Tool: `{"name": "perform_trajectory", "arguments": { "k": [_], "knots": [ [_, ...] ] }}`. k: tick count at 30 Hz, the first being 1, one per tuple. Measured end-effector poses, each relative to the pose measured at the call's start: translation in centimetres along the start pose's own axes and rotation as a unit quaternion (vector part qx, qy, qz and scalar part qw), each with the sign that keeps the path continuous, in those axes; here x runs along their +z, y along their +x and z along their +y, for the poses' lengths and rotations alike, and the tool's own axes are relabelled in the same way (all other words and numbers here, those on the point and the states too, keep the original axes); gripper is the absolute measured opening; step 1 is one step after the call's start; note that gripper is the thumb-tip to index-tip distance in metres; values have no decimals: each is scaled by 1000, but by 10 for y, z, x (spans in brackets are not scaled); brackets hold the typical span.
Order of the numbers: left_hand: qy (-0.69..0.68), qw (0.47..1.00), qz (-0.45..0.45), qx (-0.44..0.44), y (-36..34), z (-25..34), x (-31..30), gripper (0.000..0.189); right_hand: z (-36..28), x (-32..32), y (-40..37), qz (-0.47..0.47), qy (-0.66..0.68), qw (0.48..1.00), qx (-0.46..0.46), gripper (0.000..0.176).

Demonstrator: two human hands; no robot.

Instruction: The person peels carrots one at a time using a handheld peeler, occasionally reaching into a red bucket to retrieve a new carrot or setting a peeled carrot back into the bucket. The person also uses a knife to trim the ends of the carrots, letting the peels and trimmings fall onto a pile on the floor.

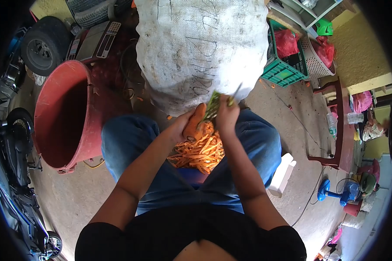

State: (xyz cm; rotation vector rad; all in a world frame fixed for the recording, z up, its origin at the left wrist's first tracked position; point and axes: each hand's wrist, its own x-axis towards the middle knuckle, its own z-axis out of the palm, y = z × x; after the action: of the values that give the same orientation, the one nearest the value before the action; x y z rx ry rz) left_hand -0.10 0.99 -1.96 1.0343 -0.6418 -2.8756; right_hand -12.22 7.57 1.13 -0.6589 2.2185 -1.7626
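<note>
An orange carrot [193,126] is gripped in my left hand [180,126], its blunt end pointing down toward my lap. My right hand [227,114] is closed round a tool with a green part [214,104] beside the carrot; a thin dark blade or rod sticks out above the fist, and its exact shape is blurred. Below both hands, between my knees, orange strips [200,152] are heaped in a dark blue container [192,176].
A large white sack [200,52] stands in front of me. At the left are a red bin [85,117], a scale [93,43] and a tyre [43,48]. Toward the right are a green crate [285,75], a white box [283,174] and a blue fan [346,193].
</note>
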Motion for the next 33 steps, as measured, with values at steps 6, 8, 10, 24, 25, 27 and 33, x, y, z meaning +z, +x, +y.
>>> {"name": "perform_trajectory", "arguments": {
  "k": [6,8,10,24,25,27,33],
  "knots": [
    [-42,998,50,-21,-3,-6,5,34,-21,12,-24,-27,-78,994,-68,23],
    [50,998,-40,17,9,-6,-13,34,-12,14,-16,-20,-91,993,-80,24],
    [54,998,-33,16,5,-1,-3,36,-13,14,-11,-26,-91,993,-69,26],
    [31,997,-75,16,5,-1,-4,38,4,-5,20,21,-46,999,7,24],
    [10,997,-55,50,6,-1,-2,34,-9,0,6,-6,-17,1000,-8,23],
    [-12,998,-50,19,10,-1,-4,33,-6,14,-12,-18,-5,997,-73,22],
    [75,997,-24,-4,1,-10,3,33,12,12,4,21,-110,989,-94,21]
  ]
}}
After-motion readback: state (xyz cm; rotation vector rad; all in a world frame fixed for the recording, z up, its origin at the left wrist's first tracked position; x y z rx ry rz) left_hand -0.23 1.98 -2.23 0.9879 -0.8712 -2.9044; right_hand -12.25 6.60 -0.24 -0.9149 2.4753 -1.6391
